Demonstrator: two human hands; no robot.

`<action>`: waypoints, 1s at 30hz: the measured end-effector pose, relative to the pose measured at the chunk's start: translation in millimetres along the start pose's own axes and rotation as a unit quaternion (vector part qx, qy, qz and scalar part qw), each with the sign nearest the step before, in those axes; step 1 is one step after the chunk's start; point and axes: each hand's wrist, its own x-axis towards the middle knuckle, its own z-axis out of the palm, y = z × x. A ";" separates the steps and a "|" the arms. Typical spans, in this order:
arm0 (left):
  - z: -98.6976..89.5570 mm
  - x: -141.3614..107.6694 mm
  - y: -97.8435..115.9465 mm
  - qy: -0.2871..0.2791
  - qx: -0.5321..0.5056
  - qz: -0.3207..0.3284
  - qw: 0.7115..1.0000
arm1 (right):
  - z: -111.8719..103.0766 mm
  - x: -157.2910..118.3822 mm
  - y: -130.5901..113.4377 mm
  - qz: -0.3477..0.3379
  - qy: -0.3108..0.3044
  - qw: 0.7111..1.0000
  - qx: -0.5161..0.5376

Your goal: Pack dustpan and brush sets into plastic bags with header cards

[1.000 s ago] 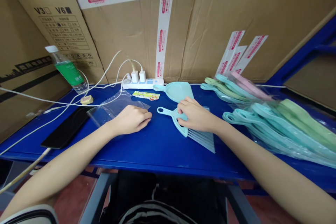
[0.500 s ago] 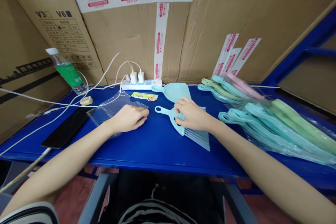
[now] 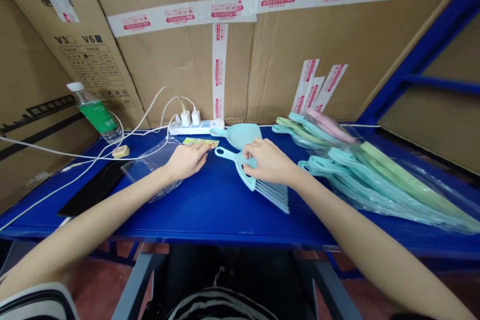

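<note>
My right hand (image 3: pixel 268 161) is closed on the light-blue hand brush (image 3: pixel 243 172), whose looped handle points left and whose pale bristles spread toward the lower right. Just behind the brush lies a matching light-blue dustpan (image 3: pixel 243 135), flat on the blue table. My left hand (image 3: pixel 189 161) has its fingers bent but apart, with the fingertips at the right end of a small yellow-green printed card (image 3: pixel 198 142); a firm hold on it does not show. Beneath the left wrist lies a clear plastic bag (image 3: pixel 150 160).
Bagged dustpan sets (image 3: pixel 348 170) in blue, green and pink lie at the right. A power strip (image 3: pixel 198 127) with white cables stands against the cardboard. To the left are a leaning water bottle (image 3: pixel 97 115), a yellowish block (image 3: pixel 121 151) and a black flat device (image 3: pixel 90 190).
My left hand has moved forward to the card, its fingers reaching out from a more closed shape. The right hand stays on the brush. The camera view has shifted a little.
</note>
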 end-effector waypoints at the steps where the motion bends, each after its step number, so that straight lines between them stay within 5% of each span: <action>1: -0.6 7.5 2.8 -0.018 0.012 0.007 1.000 | -1.6 1.1 2.4 0.003 0.012 1.000 0.001; 8: 6.4 65.5 36.6 -0.057 0.040 0.124 0.990 | 1.2 7.1 19.5 -0.002 0.205 0.978 0.040; 13: 13.4 81.6 51.1 -0.055 0.039 0.164 0.984 | 3.5 6.2 22.7 -0.025 0.258 0.966 0.011; 20: 0.5 35.1 62.2 -0.020 0.037 0.237 0.971 | 4.6 6.6 21.9 -0.029 0.180 0.982 0.049; 26: -12.7 -2.8 77.6 0.139 0.048 0.318 0.937 | 11.0 5.8 16.6 -0.057 0.081 0.993 0.071; 30: -29.8 -4.6 63.5 0.238 0.048 0.331 0.912 | 19.9 5.8 8.3 -0.075 0.042 0.993 0.078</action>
